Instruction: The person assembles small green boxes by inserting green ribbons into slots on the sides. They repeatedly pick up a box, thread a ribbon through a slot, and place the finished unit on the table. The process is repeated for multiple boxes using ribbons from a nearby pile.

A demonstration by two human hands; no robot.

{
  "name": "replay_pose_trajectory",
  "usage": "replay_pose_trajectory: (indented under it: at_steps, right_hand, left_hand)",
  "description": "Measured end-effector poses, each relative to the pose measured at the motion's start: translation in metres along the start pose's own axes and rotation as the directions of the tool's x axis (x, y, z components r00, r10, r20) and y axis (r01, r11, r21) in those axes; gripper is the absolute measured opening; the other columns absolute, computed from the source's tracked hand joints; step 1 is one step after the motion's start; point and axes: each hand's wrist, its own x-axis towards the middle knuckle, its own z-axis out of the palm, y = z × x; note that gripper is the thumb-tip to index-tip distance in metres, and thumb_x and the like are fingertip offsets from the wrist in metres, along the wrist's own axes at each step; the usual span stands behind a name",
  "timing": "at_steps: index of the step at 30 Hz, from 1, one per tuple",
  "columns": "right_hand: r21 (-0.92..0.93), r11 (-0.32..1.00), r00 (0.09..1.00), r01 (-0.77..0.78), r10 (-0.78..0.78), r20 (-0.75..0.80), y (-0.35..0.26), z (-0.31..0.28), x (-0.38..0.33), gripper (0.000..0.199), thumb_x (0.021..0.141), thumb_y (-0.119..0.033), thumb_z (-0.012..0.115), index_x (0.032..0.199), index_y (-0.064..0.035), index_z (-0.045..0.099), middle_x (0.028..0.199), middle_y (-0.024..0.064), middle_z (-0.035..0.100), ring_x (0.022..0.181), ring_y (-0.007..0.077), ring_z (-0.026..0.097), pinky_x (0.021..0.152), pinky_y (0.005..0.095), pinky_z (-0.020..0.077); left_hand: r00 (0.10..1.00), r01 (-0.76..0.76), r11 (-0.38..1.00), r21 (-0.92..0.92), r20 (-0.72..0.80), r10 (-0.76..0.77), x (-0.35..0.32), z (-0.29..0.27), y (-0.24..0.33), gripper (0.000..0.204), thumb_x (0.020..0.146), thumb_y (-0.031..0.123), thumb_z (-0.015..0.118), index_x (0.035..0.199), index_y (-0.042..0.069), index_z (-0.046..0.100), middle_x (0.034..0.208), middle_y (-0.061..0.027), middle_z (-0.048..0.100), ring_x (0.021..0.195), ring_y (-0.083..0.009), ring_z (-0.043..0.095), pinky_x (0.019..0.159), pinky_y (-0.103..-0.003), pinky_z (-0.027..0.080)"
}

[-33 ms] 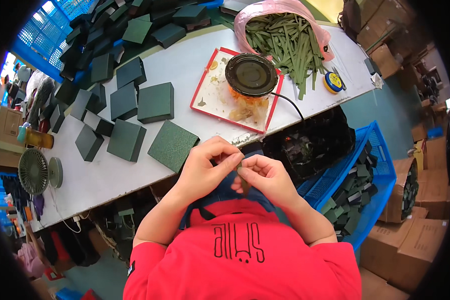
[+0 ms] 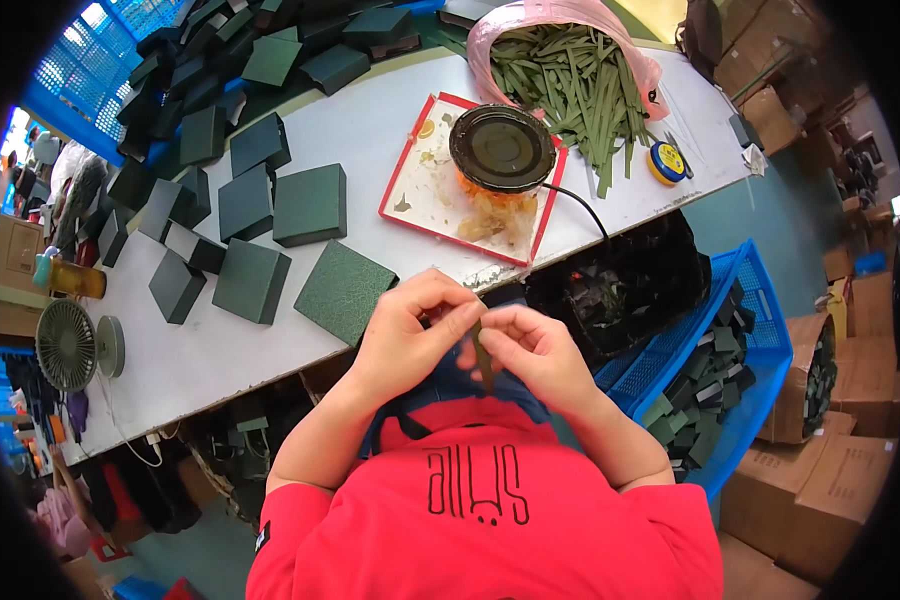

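Both hands are together above my lap, just off the table's front edge. Between them hangs a narrow dark green strip (image 2: 484,366), its lower end pointing down. My left hand (image 2: 410,325) is closed, thumb against the curled forefinger, pinching the top of the strip. My right hand (image 2: 535,352) meets it there, thumb and forefinger also closed on the strip; its other fingers are curled and slightly blurred. Beside my left hand a green square box (image 2: 345,292) lies at the table edge. The strip's upper end is hidden by the fingertips.
On the white table (image 2: 185,370) stand a round dark pot (image 2: 503,148) on a red-rimmed tray (image 2: 402,178), a pink bag (image 2: 482,55) of green strips, a yellow-blue tin (image 2: 667,163) and several green boxes (image 2: 310,204). A fan (image 2: 67,343) stands left; a blue crate (image 2: 770,330) sits right.
The strip shows longer and straighter below my fingers, and the right fingers have shifted slightly around it. Both hands stay in nearly the same place.
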Motion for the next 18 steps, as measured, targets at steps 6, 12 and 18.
replay_pose_trajectory:
  at_steps: [6, 12, 18]
  right_hand:
    - [0.245, 0.896, 0.925, 0.37, -0.331, -0.186, 0.007, -0.026, 0.011, 0.025, 0.106, -0.011, 0.047, 0.128, -0.0003, 0.053, 0.094, 0.0056, 0.061, 0.078, 0.0108, 0.058, 0.072, 0.0265, 0.0494]
    - [0.34, 0.888, 0.947, 0.309, -0.255, -0.194, 0.009, -0.021, 0.017, 0.023, 0.103, -0.011, 0.055, 0.123, -0.0005, 0.056, 0.083, 0.0047, 0.06, 0.069, 0.0105, 0.054, 0.065, 0.0234, 0.0455]
    - [0.323, 0.926, 0.977, 0.194, -0.151, -0.153, 0.02, -0.016, 0.028, 0.026, 0.093, -0.016, 0.072, 0.112, -0.0032, 0.058, 0.085, 0.0063, 0.064, 0.069, 0.0114, 0.056, 0.059, 0.0239, 0.0431]
  left_hand:
    - [0.999, -0.013, 0.998, -0.054, -0.038, 0.011, 0.007, -0.009, -0.016, 0.007, 0.096, 0.002, 0.063, 0.094, -0.003, 0.067, 0.092, -0.004, 0.063, 0.083, -0.0081, 0.057, 0.072, -0.023, 0.046]
    - [0.968, 0.249, 0.898, -0.364, 0.119, -0.22, 0.009, -0.003, 0.002, 0.008, 0.099, 0.003, 0.057, 0.101, -0.002, 0.063, 0.091, -0.0046, 0.064, 0.071, -0.0073, 0.059, 0.061, -0.021, 0.047]
    - [0.988, 0.141, 0.963, -0.231, 0.094, -0.122, 0.013, 0.006, 0.002, 0.017, 0.094, 0.001, 0.062, 0.111, 0.001, 0.066, 0.085, -0.0056, 0.064, 0.066, -0.0093, 0.059, 0.06, -0.024, 0.047]
